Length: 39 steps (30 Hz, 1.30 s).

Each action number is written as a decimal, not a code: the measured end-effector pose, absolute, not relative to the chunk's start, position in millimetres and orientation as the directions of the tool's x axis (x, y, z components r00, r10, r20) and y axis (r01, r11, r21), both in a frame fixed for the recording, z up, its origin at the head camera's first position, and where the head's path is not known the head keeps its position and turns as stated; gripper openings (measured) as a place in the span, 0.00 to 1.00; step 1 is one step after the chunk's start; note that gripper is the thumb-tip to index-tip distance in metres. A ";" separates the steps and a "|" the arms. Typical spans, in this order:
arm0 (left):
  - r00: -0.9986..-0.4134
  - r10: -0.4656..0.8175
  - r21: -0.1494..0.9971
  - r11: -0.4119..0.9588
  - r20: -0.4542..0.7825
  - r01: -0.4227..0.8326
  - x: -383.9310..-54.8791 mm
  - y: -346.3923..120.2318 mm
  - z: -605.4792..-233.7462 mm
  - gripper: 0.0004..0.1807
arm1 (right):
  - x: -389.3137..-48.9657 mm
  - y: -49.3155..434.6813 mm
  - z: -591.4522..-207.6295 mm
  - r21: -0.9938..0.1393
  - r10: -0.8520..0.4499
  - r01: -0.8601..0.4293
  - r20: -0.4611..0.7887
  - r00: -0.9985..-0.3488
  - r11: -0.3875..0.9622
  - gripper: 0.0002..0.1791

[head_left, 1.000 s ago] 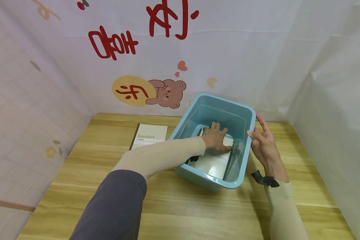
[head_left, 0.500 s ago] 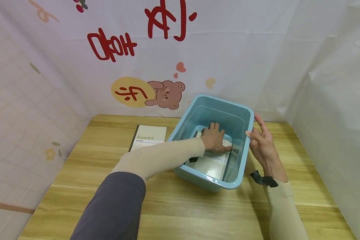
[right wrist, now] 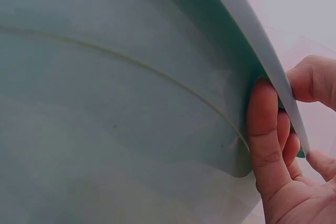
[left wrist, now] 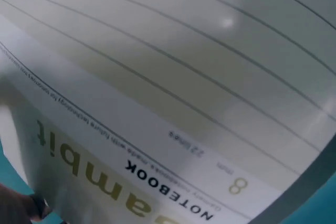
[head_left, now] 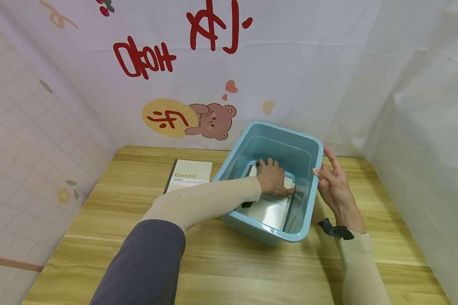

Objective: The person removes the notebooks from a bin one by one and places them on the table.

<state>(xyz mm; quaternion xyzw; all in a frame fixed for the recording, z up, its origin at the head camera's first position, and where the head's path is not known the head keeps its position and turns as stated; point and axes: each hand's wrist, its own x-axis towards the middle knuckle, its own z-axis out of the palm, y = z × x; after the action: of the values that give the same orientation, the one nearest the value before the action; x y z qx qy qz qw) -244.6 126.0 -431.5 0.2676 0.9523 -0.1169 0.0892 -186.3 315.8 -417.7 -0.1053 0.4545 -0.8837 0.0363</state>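
A blue plastic basin stands on the wooden table with a pale Gambit notebook lying in it. My left hand reaches inside and spans the notebook's upper part, thumb at its right edge and fingers bent toward the far left. The left wrist view shows the notebook's ruled cover upside down, with a fingertip by its corner. At the basin's right side my right hand grips the rim, its thumb on one side and fingers bent under the lip.
A second Gambit notebook lies on the table left of the basin, partly covered by my left arm. A printed white backdrop rises behind the table, with white sheets along both sides.
My left hand's fingers have gone from spread flat on the notebook to more bent, with the hand slightly drawn in. My right hand keeps its grip on the rim.
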 end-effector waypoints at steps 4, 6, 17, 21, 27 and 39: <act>-0.847 0.470 -0.186 0.835 -0.249 0.518 -241.7 123.2 -430.3 0.50 | -185.9 315.6 -417.5 -0.817 -0.164 -0.031 0.153 -0.975 -0.576 0.45; -0.854 0.454 -0.192 0.842 -0.253 0.505 -241.4 121.5 -429.7 0.53 | -185.6 315.5 -417.1 -0.818 -0.166 -0.030 0.152 -0.974 -0.574 0.44; -0.872 0.483 -0.143 0.860 -0.081 0.490 -262.0 123.4 -433.0 0.53 | -186.3 315.3 -415.6 -0.829 -0.164 -0.040 0.157 -0.974 -0.558 0.45; -0.859 0.510 -0.122 0.851 -0.042 0.511 -265.1 124.4 -431.7 0.49 | -186.2 315.5 -416.1 -0.827 -0.164 -0.037 0.155 -0.974 -0.562 0.45; -0.845 0.534 -0.091 0.842 -0.004 0.532 -265.7 124.4 -427.5 0.48 | -185.9 316.0 -416.7 -0.822 -0.169 -0.032 0.155 -0.973 -0.569 0.45; -0.829 0.558 -0.024 0.830 0.046 0.557 -274.9 122.9 -407.1 0.44 | -186.4 315.4 -418.3 -0.822 -0.171 -0.039 0.165 -0.971 -0.568 0.44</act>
<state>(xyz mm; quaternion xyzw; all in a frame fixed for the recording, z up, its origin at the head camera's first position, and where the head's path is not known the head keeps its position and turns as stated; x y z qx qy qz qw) -274.9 122.9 -407.1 0.2914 0.9562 -0.0047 -0.0257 -186.4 315.4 -418.3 -0.1136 0.4630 -0.8782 0.0374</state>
